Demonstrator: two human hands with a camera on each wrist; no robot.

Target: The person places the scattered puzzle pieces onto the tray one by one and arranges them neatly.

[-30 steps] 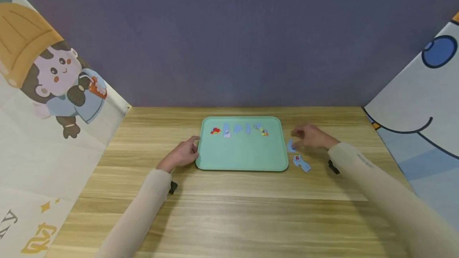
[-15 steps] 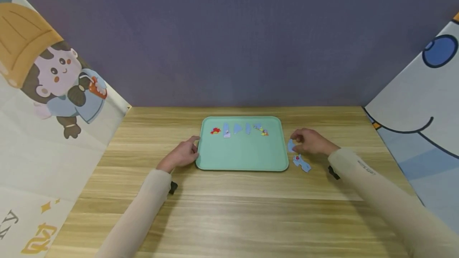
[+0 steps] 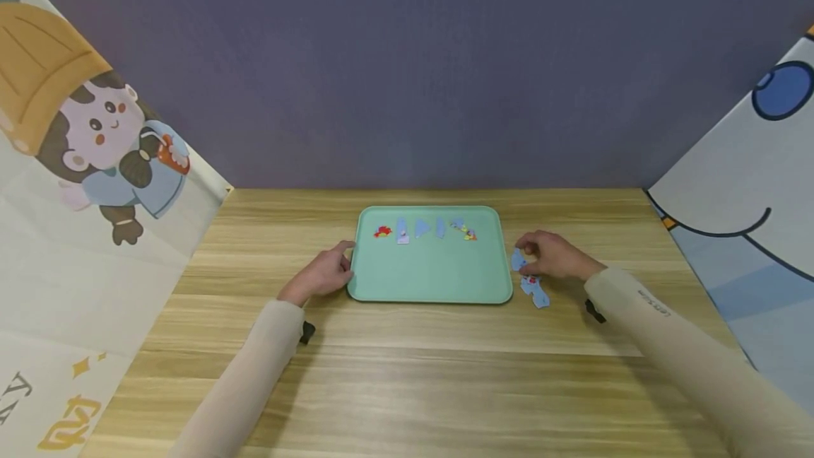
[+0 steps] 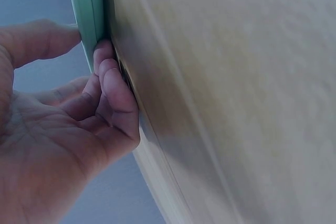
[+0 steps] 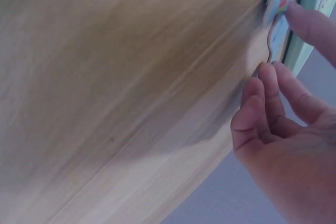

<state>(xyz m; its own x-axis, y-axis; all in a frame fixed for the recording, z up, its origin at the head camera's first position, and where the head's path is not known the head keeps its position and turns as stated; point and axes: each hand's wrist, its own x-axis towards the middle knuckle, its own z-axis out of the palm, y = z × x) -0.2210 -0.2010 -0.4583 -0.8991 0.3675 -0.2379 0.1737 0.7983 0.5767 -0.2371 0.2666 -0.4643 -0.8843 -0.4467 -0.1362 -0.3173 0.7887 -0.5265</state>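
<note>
At the mint-green tray's [image 3: 432, 281] left rim is my left hand [image 3: 324, 272]. In the left wrist view its thumb [image 4: 50, 40] lies against the rim's upper side, and the other fingers curl at the outer edge. Right of the tray, my right hand [image 3: 553, 254] holds a light-blue puzzle piece [image 3: 518, 259] between thumb and fingertips, low on the table. Just below it lies another blue puzzle piece [image 3: 537, 294] with a red print. The right wrist view shows the thumb at the border of the two pieces; whether they interlock I cannot tell.
Several loose puzzle pieces form a row along the tray's far side, among them a red one [image 3: 383, 232], a blue triangular one [image 3: 422, 229] and a yellow-printed one [image 3: 468, 235]. The wooden table [image 3: 407, 387] meets a dark wall [image 3: 432, 76] behind and printed panels at both sides.
My right hand has come down onto the upper blue piece and shifted slightly toward the lower one. The lower red-printed piece has turned a little. My left hand stays at the tray rim.
</note>
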